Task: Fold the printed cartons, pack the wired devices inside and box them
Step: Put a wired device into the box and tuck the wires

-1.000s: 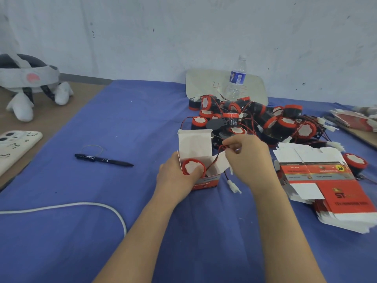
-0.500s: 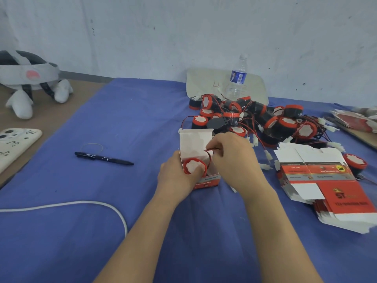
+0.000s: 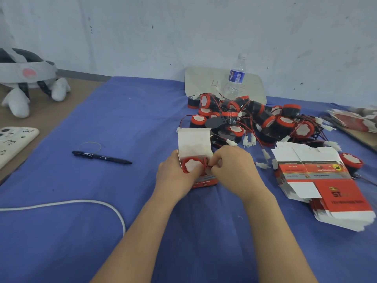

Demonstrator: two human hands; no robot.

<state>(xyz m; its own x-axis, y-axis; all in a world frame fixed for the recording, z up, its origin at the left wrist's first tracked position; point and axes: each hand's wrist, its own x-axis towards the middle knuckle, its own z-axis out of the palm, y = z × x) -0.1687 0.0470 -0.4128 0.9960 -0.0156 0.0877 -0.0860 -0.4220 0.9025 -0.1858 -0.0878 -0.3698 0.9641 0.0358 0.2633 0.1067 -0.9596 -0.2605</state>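
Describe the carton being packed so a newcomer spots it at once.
On the blue cloth, before the heap of wired devices, the left hand and right hand meet at one small carton. Unlike the flat printed cartons to its right, it stands folded, white lid flap up, a red-rimmed device inside.

A blue cloth (image 3: 122,119) covered most of the desk (image 3: 51,111), whose bare brown top showed along the left side. On the cloth lay a black pen (image 3: 102,157), a thin ring (image 3: 92,145) just behind it, and a white cable (image 3: 81,202) curving across the near left. Toward the back sat a heap of red-and-black devices (image 3: 255,119). Behind it a water bottle (image 3: 235,78) stood upright on a pale board (image 3: 204,82). A small carton (image 3: 195,144) stood open in the middle, with one device and its red wire (image 3: 206,162) inside. Flat cartons (image 3: 326,186) were stacked at the right. On the bare wood lay a cream phone (image 3: 14,139) and a white and grey thing with straps (image 3: 26,78).
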